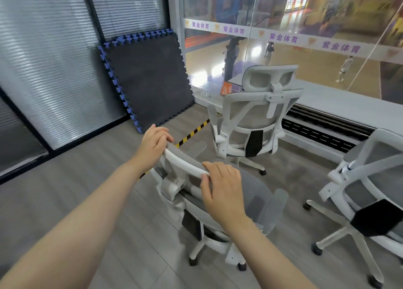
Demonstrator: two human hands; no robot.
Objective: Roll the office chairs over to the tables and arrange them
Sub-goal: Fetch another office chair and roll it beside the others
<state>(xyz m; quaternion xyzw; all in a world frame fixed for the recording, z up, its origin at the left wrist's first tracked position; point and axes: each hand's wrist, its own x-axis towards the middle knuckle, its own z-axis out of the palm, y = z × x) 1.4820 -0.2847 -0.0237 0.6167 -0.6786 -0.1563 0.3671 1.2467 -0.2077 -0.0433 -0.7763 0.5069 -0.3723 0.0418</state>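
A white and grey mesh office chair [255, 203] stands right below me, its back toward me. My left hand [153, 143] grips the left end of its headrest [185, 163] and my right hand [222, 188] grips the right end. A second white office chair [250, 116] stands further off by the glass wall, its back facing me. A third white chair [368, 188] is at the right edge, partly cut off. No table is clearly in view.
Dark foam mats with blue edges [146, 79] lean against the blinds at the left. A yellow and black floor tape strip [192, 134] runs toward the glass wall [283, 27]. A floor vent [322, 129] lies along the window ledge.
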